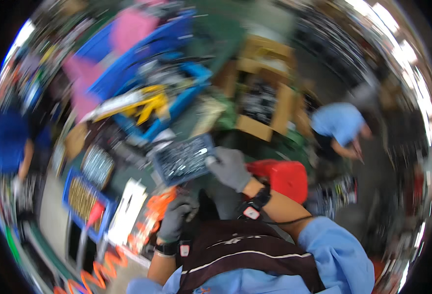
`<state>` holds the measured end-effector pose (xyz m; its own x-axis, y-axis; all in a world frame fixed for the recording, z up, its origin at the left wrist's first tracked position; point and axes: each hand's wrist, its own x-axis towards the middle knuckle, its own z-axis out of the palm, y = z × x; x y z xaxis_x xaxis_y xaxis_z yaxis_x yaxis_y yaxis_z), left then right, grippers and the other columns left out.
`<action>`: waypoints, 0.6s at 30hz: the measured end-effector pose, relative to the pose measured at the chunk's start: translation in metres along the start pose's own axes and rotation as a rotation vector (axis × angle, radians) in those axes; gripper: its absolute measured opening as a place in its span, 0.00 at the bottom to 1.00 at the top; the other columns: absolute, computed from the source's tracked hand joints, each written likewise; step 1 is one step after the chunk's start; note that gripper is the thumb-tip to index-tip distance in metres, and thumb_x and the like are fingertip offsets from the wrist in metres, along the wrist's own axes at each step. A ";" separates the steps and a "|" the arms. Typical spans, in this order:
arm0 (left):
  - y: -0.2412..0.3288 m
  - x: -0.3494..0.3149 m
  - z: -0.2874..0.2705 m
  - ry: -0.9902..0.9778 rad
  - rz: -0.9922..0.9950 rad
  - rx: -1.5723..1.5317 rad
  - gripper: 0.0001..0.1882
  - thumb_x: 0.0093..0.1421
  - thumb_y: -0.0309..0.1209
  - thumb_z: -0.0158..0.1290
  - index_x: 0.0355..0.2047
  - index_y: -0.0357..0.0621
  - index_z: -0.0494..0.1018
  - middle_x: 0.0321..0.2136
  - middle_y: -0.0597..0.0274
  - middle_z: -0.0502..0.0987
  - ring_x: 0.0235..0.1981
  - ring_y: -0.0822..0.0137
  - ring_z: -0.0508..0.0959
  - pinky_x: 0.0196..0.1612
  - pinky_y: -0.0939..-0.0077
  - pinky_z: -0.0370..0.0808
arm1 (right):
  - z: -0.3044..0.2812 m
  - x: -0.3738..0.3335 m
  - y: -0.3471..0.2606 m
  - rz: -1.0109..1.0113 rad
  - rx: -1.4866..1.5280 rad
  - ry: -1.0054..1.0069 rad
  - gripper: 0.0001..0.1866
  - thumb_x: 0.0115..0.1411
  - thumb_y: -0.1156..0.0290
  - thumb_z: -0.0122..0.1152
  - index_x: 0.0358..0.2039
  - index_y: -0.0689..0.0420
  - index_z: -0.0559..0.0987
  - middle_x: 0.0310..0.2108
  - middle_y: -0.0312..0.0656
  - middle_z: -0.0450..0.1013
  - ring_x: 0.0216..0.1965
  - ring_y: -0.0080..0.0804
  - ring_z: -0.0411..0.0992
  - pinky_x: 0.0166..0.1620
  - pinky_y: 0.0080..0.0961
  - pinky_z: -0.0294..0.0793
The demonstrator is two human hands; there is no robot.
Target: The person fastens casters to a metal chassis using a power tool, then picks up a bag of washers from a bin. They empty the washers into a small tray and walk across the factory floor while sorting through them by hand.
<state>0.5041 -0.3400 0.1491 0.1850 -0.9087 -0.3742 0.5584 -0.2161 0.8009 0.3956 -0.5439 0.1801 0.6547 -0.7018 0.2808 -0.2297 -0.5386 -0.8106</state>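
Note:
My right hand (229,169), in a grey glove, grips the right edge of a dark blue-grey tray (163,172). Small shiny metal parts (189,156) fill the tray; blur hides their exact kind. My left hand (177,218), gloved too, is close to my body below the tray and apart from it. Its fingers look bent, but motion smears them, so I cannot make out whether it holds anything. Just left of that hand is a bright orange object (159,205), and an orange coiled hose (109,267) runs further down.
A blue bin (174,112) with yellow pieces stands ahead. Cardboard boxes (255,128) hold dark parts. A red stool-like object (289,181) is at my right. At left lies a blue crate (69,188) of brass-coloured parts. Co-workers (338,122) (9,142) are on both sides.

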 end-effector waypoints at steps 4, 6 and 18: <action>-0.011 0.026 0.052 0.015 -0.040 -0.177 0.07 0.49 0.23 0.42 0.28 0.35 0.67 0.19 0.61 0.68 0.16 0.73 0.65 0.20 0.82 0.64 | -0.085 -0.072 0.031 0.134 -0.108 0.205 0.15 0.51 0.63 0.56 0.18 0.61 0.67 0.17 0.53 0.64 0.20 0.53 0.65 0.24 0.41 0.62; -0.031 0.045 0.064 0.094 -0.194 -0.085 0.08 0.48 0.24 0.43 0.30 0.36 0.67 0.19 0.61 0.67 0.18 0.72 0.66 0.20 0.82 0.65 | -0.141 -0.121 0.037 0.215 -0.195 0.272 0.14 0.52 0.63 0.55 0.19 0.61 0.67 0.17 0.53 0.64 0.20 0.52 0.65 0.24 0.40 0.62; -0.206 0.140 0.398 -0.537 -0.406 -0.010 0.21 0.63 0.41 0.41 0.45 0.34 0.65 0.36 0.55 0.72 0.34 0.65 0.73 0.38 0.72 0.70 | -0.404 -0.409 0.096 0.659 -0.519 0.864 0.14 0.51 0.63 0.56 0.19 0.60 0.67 0.16 0.50 0.64 0.20 0.52 0.66 0.23 0.41 0.62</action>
<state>0.0933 -0.5649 0.1172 -0.4679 -0.8080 -0.3581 0.5066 -0.5772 0.6405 -0.1850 -0.4969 0.1952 -0.3508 -0.8861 0.3030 -0.7310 0.0569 -0.6800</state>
